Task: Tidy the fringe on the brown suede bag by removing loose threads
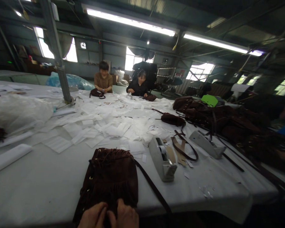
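Observation:
A dark brown fringed handbag lies on the white-covered table in front of me, with gold-coloured metal bits along its left side. Its strap runs off to the right and over the table's near edge. At the bag's near end, my left hand has its fingers pressed together on the brown material. Close beside it, my right hand is closed on the same end, thumb towards the left hand. Exactly which part the fingertips pinch is hidden. Right of the bag stands a grey tape dispenser.
Loose white paper sheets spread over the table's middle. A second dispenser and a heap of brown bags lie to the right, a plastic bag to the left. Two people sit across the table, each with a brown bag.

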Motion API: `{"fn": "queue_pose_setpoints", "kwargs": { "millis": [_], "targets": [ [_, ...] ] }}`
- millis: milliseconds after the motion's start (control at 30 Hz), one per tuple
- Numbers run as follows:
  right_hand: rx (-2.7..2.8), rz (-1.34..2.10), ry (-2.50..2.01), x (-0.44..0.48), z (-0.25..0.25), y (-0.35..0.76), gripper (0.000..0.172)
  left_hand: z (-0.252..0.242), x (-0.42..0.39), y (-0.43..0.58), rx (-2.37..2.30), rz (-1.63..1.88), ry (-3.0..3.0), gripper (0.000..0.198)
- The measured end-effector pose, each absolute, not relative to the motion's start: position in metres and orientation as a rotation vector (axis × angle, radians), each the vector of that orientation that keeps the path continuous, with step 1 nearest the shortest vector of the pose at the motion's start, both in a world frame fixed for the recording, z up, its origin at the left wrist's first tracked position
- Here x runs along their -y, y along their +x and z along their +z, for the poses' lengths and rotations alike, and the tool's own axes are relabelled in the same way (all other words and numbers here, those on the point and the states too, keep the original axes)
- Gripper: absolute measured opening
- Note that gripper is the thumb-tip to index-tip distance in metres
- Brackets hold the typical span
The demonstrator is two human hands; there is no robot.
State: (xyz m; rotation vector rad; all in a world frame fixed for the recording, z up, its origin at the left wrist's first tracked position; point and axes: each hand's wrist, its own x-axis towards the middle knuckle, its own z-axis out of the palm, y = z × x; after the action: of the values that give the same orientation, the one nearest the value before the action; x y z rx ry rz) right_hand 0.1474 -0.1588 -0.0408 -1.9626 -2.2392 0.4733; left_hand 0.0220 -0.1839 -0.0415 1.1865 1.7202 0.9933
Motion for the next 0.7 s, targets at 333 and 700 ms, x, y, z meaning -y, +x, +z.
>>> {"fn": "queue_pose_setpoints", "kwargs": {
  "millis": [333, 700],
  "targets": [
    [1.565, 1.364, -1.446, 0.145, -0.041, 0.163, 0.017, -0.049, 0.176, 0.036, -1.727, 0.986, 1.283, 0.036],
    [1.386, 1.515, -1.467, 0.155, -0.033, 0.177, 0.031, -0.053, 0.17, 0.048, -1.329, 1.162, 0.606, 0.053]
  ]
}}
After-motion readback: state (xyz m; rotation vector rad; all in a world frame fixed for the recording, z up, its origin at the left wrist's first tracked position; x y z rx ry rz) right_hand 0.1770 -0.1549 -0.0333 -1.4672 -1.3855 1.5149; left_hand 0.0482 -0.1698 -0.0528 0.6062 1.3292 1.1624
